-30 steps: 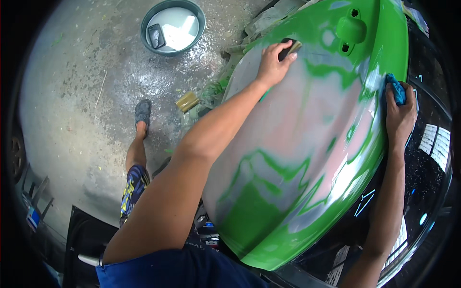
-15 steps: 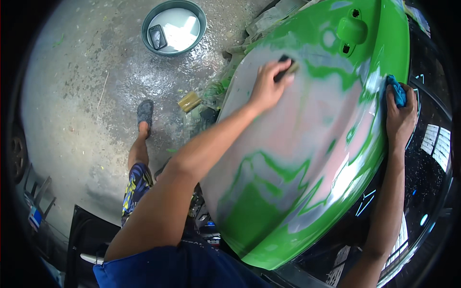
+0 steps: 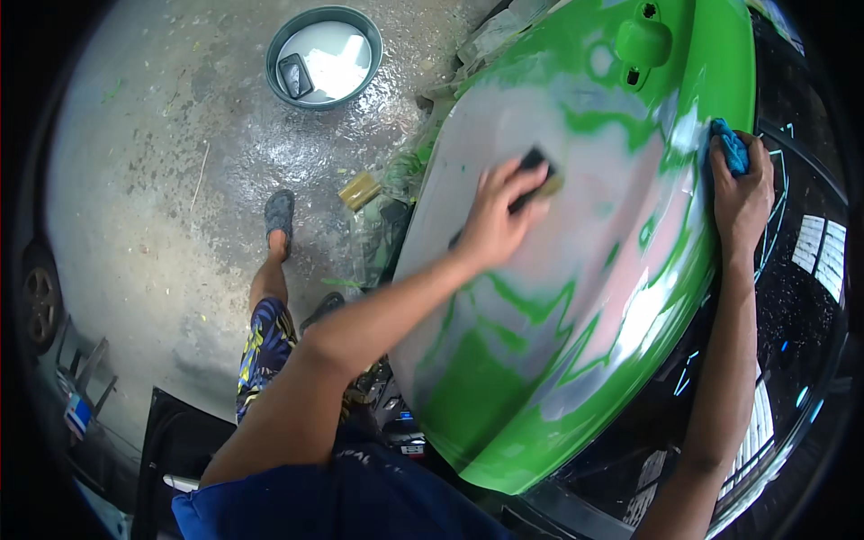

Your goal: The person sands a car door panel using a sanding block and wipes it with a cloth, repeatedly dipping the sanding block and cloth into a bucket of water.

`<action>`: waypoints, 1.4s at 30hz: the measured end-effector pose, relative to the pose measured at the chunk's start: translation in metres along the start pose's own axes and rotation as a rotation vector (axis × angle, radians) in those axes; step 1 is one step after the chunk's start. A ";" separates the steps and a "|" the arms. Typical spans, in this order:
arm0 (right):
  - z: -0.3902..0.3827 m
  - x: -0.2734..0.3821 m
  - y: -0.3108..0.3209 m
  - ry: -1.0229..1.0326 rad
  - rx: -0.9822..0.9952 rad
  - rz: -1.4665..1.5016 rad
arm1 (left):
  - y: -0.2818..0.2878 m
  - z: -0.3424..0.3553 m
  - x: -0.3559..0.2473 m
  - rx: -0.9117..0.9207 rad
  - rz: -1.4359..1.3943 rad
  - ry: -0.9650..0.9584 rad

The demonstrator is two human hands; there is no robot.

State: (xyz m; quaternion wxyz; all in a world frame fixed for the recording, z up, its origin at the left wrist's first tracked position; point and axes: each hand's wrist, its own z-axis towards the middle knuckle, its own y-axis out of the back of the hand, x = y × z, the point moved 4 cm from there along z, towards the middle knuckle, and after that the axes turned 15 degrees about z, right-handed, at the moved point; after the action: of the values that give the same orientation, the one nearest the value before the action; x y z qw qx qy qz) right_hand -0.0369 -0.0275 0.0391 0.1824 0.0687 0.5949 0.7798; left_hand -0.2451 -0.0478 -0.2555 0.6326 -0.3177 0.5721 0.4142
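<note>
A green car door (image 3: pixel 481 378) with sanded patches of whitish pink and grey fills the middle. My left hand (image 3: pixel 497 220) is closed around a black sanding block (image 3: pixel 537 167) with a yellowish-brown edge, over the pale patch at the door's centre; it is slightly smeared by motion. Higher up on the right, my right hand (image 3: pixel 745 193) grips a crumpled blue cloth (image 3: pixel 732 148) against the door's edge beside the dark window glass (image 3: pixel 783 297). The door handle recess (image 3: pixel 644 43) lies beyond both hands.
On the wet concrete floor (image 3: pixel 135 225) stands a teal basin (image 3: pixel 273 85) of cloudy water with a dark flat rectangular object (image 3: pixel 295 76) in it. A yellow-brown roll (image 3: pixel 360 192) and crumpled plastic sheeting (image 3: pixel 382 234) lie by the door. My leg, in a grey clog (image 3: pixel 279 213), is left.
My left hand has slid the sanding block down the door, toward me. My right hand stays on the edge with the cloth. The whole view has shifted slightly.
</note>
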 end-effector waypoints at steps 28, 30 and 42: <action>-0.001 0.006 0.001 -0.011 0.013 0.016 | 0.027 -0.093 -0.045 0.147 0.050 0.031; 0.003 0.010 0.006 -0.008 0.004 0.014 | 0.050 -0.158 -0.056 0.167 0.017 0.058; 0.000 0.005 0.003 0.017 -0.004 -0.002 | 0.032 -0.107 -0.039 0.173 0.039 0.075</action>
State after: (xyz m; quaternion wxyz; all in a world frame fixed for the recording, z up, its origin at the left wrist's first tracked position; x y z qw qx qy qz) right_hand -0.0425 -0.0259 0.0418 0.1784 0.0612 0.5949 0.7813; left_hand -0.3229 -0.1330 -0.2303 0.6277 -0.2662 0.6350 0.3632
